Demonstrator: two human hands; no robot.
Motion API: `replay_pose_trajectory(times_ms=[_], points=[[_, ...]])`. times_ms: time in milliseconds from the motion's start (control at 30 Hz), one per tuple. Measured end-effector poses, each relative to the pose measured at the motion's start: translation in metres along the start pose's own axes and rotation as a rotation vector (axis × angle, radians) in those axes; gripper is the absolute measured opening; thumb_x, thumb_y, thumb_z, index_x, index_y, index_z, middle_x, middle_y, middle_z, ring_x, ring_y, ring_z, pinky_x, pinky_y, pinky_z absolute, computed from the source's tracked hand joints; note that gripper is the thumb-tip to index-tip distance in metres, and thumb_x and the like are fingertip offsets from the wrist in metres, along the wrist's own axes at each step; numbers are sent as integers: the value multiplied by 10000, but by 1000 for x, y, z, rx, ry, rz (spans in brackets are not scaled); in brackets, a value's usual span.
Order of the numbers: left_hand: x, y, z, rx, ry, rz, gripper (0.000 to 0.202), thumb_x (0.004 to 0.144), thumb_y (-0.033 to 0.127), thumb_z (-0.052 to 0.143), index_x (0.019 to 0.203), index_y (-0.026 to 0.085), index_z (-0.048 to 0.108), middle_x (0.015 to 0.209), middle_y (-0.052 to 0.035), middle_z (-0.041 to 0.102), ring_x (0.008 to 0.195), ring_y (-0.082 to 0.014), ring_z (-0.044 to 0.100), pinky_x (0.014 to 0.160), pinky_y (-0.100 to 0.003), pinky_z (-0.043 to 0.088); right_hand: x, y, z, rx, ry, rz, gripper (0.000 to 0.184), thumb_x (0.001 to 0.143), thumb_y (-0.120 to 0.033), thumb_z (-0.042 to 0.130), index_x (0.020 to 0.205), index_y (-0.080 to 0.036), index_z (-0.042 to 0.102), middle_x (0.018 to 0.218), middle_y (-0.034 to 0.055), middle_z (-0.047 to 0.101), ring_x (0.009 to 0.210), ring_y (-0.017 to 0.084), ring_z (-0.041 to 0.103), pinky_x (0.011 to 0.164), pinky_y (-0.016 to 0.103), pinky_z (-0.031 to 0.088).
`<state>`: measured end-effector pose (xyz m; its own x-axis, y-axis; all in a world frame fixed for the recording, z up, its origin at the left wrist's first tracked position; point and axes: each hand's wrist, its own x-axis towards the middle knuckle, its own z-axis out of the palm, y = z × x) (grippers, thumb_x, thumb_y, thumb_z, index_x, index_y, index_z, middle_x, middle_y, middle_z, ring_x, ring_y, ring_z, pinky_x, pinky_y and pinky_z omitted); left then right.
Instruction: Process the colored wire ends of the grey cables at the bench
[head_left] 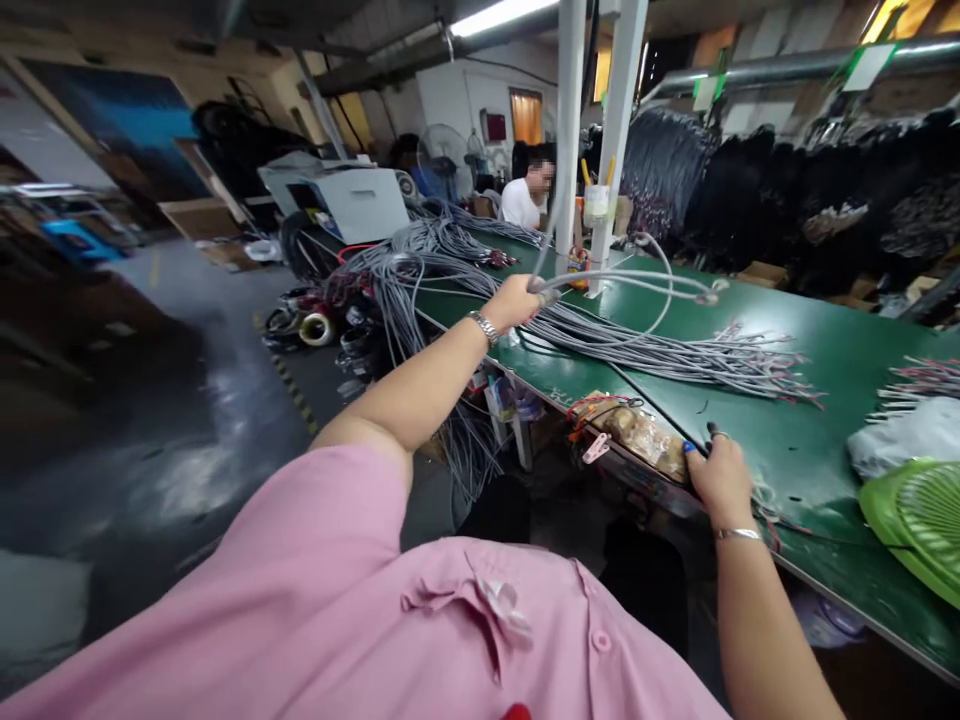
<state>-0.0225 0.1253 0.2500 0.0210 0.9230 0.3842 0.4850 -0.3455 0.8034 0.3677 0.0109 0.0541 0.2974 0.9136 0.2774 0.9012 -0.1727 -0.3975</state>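
Note:
My left hand (519,303) is stretched out over the far part of the bench, fingers closed around a grey cable (615,274). That cable loops out to the right, its pale end in the air above the bench. Below it a thick bundle of grey cables (637,345) lies along the green table (795,450), its stripped ends fanned out to the right. My right hand (721,480) is at the front edge, closed on a thin black cable (652,400) that runs back toward the bundle. Dark and blue covers show on its fingertips.
A taped brown bundle (637,435) and a pink clip (596,449) sit at the table edge. White posts (568,150) rise from the bench. A green basket (919,520) is at right. Another person (521,200) in white sits behind. Cable coils (316,328) lie at left.

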Motion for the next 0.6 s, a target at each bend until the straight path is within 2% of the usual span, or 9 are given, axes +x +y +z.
replay_pose_trajectory(times_ms=[100, 200, 333, 400, 500, 600], points=[[-4, 4, 18, 226, -118, 97, 202, 745, 341, 684, 731, 150, 620, 542, 24, 545, 461, -104, 473, 488, -232, 367, 7, -13, -5, -249, -197, -64, 408, 942, -345, 393, 1206, -165, 646, 1168, 203, 622, 942, 284, 657, 766, 380, 473], [-21, -3, 38, 450, -243, 254, 185, 725, 341, 678, 731, 156, 680, 644, -23, 634, 608, -156, 562, 589, -267, 402, 14, -16, -9, -375, -280, -144, 380, 954, -284, 352, 1164, -188, 653, 1063, 184, 654, 880, 278, 680, 706, 366, 472], [-45, -25, 58, 503, -317, 223, 242, 756, 406, 645, 835, 193, 729, 776, -50, 703, 724, -191, 616, 622, -279, 406, 31, -17, -12, -504, -360, -271, 361, 938, -198, 340, 1110, -191, 657, 993, 167, 677, 887, 280, 690, 690, 349, 466], [-52, -36, 58, 474, -319, 194, 276, 762, 444, 639, 850, 198, 728, 770, -47, 701, 714, -186, 613, 610, -275, 395, 40, -20, -13, -545, -388, -325, 339, 915, -161, 359, 1050, -186, 668, 998, 168, 683, 910, 283, 688, 700, 349, 464], [-57, -47, 47, 408, -307, 179, 315, 769, 481, 632, 862, 194, 722, 744, -40, 691, 684, -176, 597, 593, -274, 380, 49, -21, -14, -556, -408, -343, 298, 891, -156, 401, 1010, -180, 674, 1008, 182, 689, 923, 295, 685, 720, 360, 457], [-62, -54, 34, 369, -296, 190, 307, 766, 470, 637, 874, 195, 721, 744, -36, 691, 687, -178, 596, 588, -279, 376, 53, -12, -13, -476, -481, -334, 293, 868, -191, 469, 1096, -180, 652, 1034, 187, 698, 895, 296, 692, 714, 356, 457]])
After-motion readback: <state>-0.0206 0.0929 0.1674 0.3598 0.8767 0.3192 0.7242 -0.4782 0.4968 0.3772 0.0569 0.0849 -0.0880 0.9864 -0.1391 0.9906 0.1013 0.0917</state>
